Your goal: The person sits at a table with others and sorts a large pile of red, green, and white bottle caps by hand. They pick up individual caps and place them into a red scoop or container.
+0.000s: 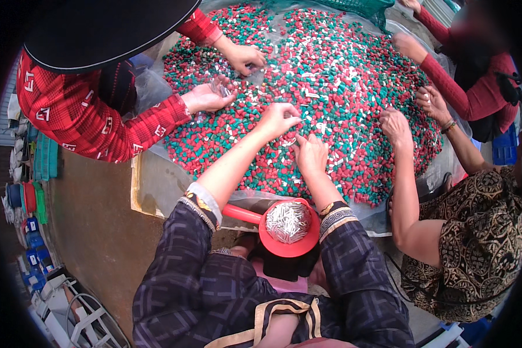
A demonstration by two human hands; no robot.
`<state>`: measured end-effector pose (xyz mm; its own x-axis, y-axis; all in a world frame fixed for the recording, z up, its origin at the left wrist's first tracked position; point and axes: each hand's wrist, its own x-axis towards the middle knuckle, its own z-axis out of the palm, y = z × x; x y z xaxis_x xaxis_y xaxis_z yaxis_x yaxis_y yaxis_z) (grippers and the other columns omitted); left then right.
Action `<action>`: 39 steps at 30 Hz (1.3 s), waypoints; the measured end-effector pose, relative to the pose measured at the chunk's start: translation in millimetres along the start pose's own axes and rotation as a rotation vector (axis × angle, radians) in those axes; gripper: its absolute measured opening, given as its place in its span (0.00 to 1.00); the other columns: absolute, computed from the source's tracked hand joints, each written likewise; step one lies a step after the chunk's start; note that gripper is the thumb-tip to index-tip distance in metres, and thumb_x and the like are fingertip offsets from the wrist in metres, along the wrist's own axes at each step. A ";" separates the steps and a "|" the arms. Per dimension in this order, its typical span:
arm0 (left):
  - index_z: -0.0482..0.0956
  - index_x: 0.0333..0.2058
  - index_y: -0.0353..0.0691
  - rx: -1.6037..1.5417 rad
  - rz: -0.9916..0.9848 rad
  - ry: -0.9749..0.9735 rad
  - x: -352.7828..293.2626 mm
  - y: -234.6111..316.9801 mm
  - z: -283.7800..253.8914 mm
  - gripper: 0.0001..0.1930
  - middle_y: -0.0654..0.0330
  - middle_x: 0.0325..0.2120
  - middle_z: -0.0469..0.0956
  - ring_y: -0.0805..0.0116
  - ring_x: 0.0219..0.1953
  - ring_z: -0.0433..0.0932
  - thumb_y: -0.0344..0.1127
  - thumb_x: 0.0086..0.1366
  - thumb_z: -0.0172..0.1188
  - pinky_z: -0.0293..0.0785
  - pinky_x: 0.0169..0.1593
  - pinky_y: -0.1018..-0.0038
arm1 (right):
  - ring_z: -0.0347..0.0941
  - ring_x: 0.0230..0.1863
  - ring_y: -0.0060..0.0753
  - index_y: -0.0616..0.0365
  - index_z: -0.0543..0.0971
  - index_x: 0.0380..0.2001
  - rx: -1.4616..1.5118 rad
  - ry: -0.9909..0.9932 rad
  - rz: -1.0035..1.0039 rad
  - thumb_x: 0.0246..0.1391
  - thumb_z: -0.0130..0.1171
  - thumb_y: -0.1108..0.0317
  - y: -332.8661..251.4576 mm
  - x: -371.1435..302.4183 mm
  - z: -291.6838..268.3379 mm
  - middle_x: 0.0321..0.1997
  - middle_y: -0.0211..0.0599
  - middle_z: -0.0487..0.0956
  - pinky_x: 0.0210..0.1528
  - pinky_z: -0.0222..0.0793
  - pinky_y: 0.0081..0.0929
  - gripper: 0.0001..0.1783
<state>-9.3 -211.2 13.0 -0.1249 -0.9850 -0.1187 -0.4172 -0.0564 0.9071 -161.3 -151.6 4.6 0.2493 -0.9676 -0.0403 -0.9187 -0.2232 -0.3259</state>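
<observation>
Over a wide pile of small red and green pieces (330,64) mixed with white bits, my left hand (278,120) is held with thumb and fingertips pinched together. What it grips, if anything, is too small to name. Just to its right, my right hand (312,155) is closed too, its fingertips bent down toward the pile; anything in them is hidden. Between my forearms, below the pile's near edge, sits a red long-handled scoop (290,248) with its handle to the left. Many short white sticks (287,221) fill its bowl.
A person in a red checked sleeve (93,116) and black hat works at the left. Other people's hands (397,129) reach in from the right. A clear plastic sheet (156,142) lies under the pile. A green basket (359,8) stands at the far edge.
</observation>
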 end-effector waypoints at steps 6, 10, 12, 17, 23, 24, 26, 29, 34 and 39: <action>0.81 0.34 0.44 0.603 0.133 0.075 -0.6 4.5 26.9 0.12 0.60 0.33 0.77 0.58 0.38 0.77 0.40 0.51 0.65 0.74 0.41 0.64 | 0.70 0.39 0.36 0.42 0.78 0.44 -0.112 -0.056 -0.076 0.52 0.51 0.66 1.5 -6.2 0.6 0.31 0.33 0.72 0.44 0.60 0.38 0.15; 0.80 0.30 0.42 0.599 0.127 -0.015 -8.5 -1.9 20.4 0.09 0.58 0.31 0.76 0.57 0.37 0.77 0.38 0.51 0.64 0.74 0.40 0.64 | 0.69 0.39 0.33 0.42 0.77 0.46 -0.157 -0.038 -0.160 0.52 0.48 0.67 2.9 -14.7 4.0 0.32 0.33 0.70 0.43 0.60 0.35 0.17; 0.80 0.29 0.39 0.508 0.139 -0.056 -11.1 -6.0 14.3 0.08 0.59 0.28 0.77 0.64 0.32 0.78 0.35 0.53 0.64 0.74 0.37 0.68 | 0.69 0.37 0.34 0.41 0.79 0.43 -0.136 0.013 -0.210 0.51 0.51 0.66 4.1 -14.0 2.8 0.29 0.33 0.70 0.40 0.61 0.35 0.16; 0.78 0.34 0.37 -0.371 -0.097 -0.193 1.2 -9.3 -3.6 0.07 0.65 0.26 0.78 0.82 0.26 0.74 0.32 0.57 0.63 0.69 0.29 0.84 | 0.69 0.36 0.34 0.42 0.81 0.40 -0.048 0.104 -0.245 0.49 0.54 0.66 10.0 -13.6 4.8 0.29 0.32 0.70 0.39 0.61 0.34 0.14; 0.76 0.33 0.38 -0.601 -0.112 -0.130 12.8 3.6 -11.4 0.06 0.65 0.24 0.78 0.81 0.24 0.75 0.32 0.59 0.61 0.64 0.23 0.87 | 0.69 0.37 0.34 0.46 0.80 0.33 -0.029 0.040 -0.265 0.47 0.57 0.66 5.1 -12.4 3.9 0.30 0.33 0.71 0.40 0.61 0.34 0.08; 0.76 0.32 0.38 -0.488 -0.140 -0.100 14.0 7.4 -9.9 0.05 0.63 0.26 0.79 0.80 0.24 0.76 0.32 0.59 0.61 0.64 0.22 0.87 | 0.69 0.38 0.34 0.47 0.80 0.31 -0.025 0.029 -0.252 0.46 0.58 0.66 6.1 -12.8 5.5 0.30 0.33 0.71 0.41 0.61 0.34 0.07; 0.76 0.31 0.38 -0.512 -0.143 -0.103 16.9 9.5 -6.6 0.05 0.62 0.26 0.80 0.80 0.24 0.76 0.33 0.59 0.61 0.64 0.22 0.87 | 0.69 0.38 0.36 0.49 0.79 0.28 -0.002 0.027 -0.211 0.44 0.61 0.66 7.9 -13.1 8.0 0.31 0.34 0.72 0.42 0.62 0.35 0.05; 0.76 0.31 0.38 -0.413 -0.135 -0.126 20.1 8.9 -9.8 0.06 0.60 0.27 0.81 0.80 0.25 0.78 0.33 0.59 0.61 0.64 0.21 0.86 | 0.70 0.39 0.38 0.52 0.77 0.26 0.057 0.012 -0.134 0.40 0.64 0.66 8.5 -12.2 7.4 0.32 0.35 0.73 0.43 0.63 0.36 0.08; 0.75 0.32 0.36 -0.281 -0.145 -0.158 21.8 14.2 -11.1 0.06 0.59 0.27 0.81 0.77 0.26 0.79 0.32 0.60 0.59 0.67 0.21 0.85 | 0.71 0.39 0.40 0.52 0.78 0.32 0.146 -0.050 -0.074 0.40 0.66 0.67 13.5 -13.8 -4.6 0.32 0.36 0.73 0.44 0.65 0.37 0.12; 0.76 0.33 0.34 -0.263 -0.065 -0.041 29.1 4.7 -5.2 0.04 0.58 0.27 0.80 0.76 0.26 0.79 0.27 0.61 0.53 0.71 0.25 0.82 | 0.70 0.38 0.38 0.49 0.80 0.36 0.123 -0.010 -0.141 0.43 0.63 0.66 10.8 -21.3 -8.3 0.32 0.36 0.73 0.45 0.63 0.36 0.13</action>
<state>-10.2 -241.1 15.9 -0.1442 -0.9708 -0.1919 -0.1785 -0.1652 0.9700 -179.1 -134.3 9.8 0.3766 -0.9264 0.0046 -0.8302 -0.3397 -0.4420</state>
